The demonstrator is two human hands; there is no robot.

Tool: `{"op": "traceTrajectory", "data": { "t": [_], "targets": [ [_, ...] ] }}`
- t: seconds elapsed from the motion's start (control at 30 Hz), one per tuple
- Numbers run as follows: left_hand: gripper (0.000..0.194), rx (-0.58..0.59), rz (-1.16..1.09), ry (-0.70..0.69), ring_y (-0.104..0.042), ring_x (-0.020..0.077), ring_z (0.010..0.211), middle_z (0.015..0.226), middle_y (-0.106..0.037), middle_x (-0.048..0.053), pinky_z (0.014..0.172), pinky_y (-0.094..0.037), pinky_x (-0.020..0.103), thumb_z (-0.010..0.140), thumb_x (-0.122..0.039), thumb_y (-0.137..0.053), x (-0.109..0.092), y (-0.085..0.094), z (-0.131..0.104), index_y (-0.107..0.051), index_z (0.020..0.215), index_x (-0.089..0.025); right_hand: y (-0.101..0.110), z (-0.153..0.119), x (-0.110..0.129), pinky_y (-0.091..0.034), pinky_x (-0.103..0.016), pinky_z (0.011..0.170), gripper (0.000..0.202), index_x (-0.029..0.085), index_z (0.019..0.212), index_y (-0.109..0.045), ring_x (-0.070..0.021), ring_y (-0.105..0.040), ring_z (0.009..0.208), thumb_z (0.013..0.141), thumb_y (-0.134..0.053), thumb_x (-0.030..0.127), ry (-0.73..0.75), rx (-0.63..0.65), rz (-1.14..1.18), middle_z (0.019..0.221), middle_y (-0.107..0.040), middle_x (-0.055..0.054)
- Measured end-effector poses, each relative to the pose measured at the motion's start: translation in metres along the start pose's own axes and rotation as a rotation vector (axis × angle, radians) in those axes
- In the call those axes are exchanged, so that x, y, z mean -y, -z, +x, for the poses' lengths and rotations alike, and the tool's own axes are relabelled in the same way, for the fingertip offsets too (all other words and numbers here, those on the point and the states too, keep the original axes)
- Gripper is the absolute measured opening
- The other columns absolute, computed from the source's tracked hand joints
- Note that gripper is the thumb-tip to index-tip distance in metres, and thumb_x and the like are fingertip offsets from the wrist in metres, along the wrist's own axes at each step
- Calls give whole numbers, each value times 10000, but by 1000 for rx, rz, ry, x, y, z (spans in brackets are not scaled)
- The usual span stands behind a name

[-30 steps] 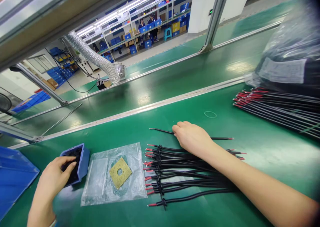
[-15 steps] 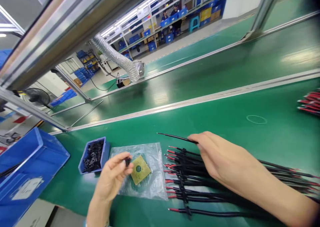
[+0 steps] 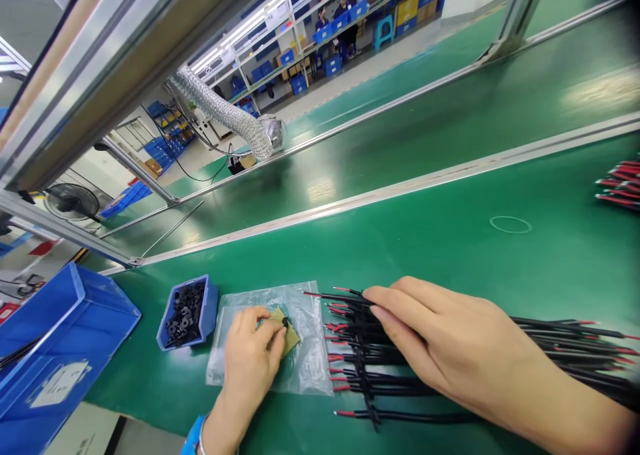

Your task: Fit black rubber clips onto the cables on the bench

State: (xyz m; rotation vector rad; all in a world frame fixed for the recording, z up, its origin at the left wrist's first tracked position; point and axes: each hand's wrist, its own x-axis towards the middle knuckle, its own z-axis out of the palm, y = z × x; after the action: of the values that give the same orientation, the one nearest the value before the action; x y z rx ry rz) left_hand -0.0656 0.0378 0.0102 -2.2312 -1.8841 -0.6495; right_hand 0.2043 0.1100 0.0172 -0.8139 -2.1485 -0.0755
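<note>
My left hand (image 3: 249, 351) is over a yellowish square plate (image 3: 292, 340), fingers closed on a small black plastic part (image 3: 285, 321). The part is at the plate, near where its hole was visible; the fingers hide whether it sits in the hole. Beneath the plate lies a clear plastic bag (image 3: 309, 371). Between thumb and fingers, my right hand (image 3: 445, 335) grips a black cable (image 3: 333, 297), its thin end pointing left toward the bag. Below that hand a row of black cables (image 3: 410, 384) with red wire ends lies across the bench, joined by black pieces near their left ends.
A small blue bin (image 3: 209, 311) of black parts stands left of the bag. Farther left is a large blue crate (image 3: 95, 321). More red-tipped cables (image 3: 623, 185) lie at the far right, and a thin ring (image 3: 510, 225) rests on the green bench. A metal rail (image 3: 350, 208) runs behind.
My left hand has moved right and down onto the plate with the black part. My right hand has lowered the cable and shifted slightly left, close above the row.
</note>
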Motion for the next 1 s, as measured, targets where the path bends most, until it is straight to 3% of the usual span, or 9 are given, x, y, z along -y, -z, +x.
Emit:
{"op": "traceTrajectory", "data": {
  "t": [0.2,0.33,0.47,0.57,0.67,0.8,1.0],
  "targets": [
    [194,249,159,-161,-548,229,814,888,-676,74,700,-466,358,894,-144,-574,-8,5,10,-713,764,-186,1,-2,5,-467,-293,558,227,159,1007,-624,-157,-602,639,973,-401,188,-3,10,48,779,-655,-47],
    [193,314,-27,-15,-546,241,837,875,-684,76,751,-445,391,876,-153,-576,-7,6,18,-692,726,-193,2,-3,10,-445,-282,513,232,168,1035,-635,-143,-569,584,980,-411,196,18,22,100,723,-631,-20],
    [138,241,-352,222,-610,249,915,937,-702,85,827,-469,411,836,-167,-578,-12,8,15,-624,708,-192,3,-5,19,-440,-290,535,221,172,915,-652,-151,-589,619,969,-438,173,44,7,155,757,-650,-43],
    [187,136,-880,567,-680,218,873,1023,-713,105,761,-532,350,876,-277,-578,-28,12,7,-554,716,-183,5,-5,25,-459,-277,574,242,184,868,-655,-143,-597,638,957,-434,144,47,-2,195,759,-656,-40],
    [318,25,-1375,859,-698,187,757,935,-727,78,670,-556,283,765,-395,-755,-49,14,3,-542,683,-173,6,-7,29,-468,-265,603,247,201,858,-662,-133,-594,636,941,-444,124,53,-14,217,727,-645,-22],
    [330,-50,-1539,934,-685,132,699,894,-720,38,645,-569,217,680,-357,-853,-67,13,3,-588,680,-160,5,-11,30,-446,-288,598,242,192,847,-658,-146,-584,642,931,-449,103,90,6,230,732,-638,-28],
    [245,-48,-1644,900,-690,111,723,927,-720,30,678,-582,189,739,-305,-827,-63,13,-3,-625,747,-166,7,-12,29,-401,-313,583,222,173,883,-650,-152,-530,625,922,-454,77,122,36,253,700,-593,-16]
  ]
}}
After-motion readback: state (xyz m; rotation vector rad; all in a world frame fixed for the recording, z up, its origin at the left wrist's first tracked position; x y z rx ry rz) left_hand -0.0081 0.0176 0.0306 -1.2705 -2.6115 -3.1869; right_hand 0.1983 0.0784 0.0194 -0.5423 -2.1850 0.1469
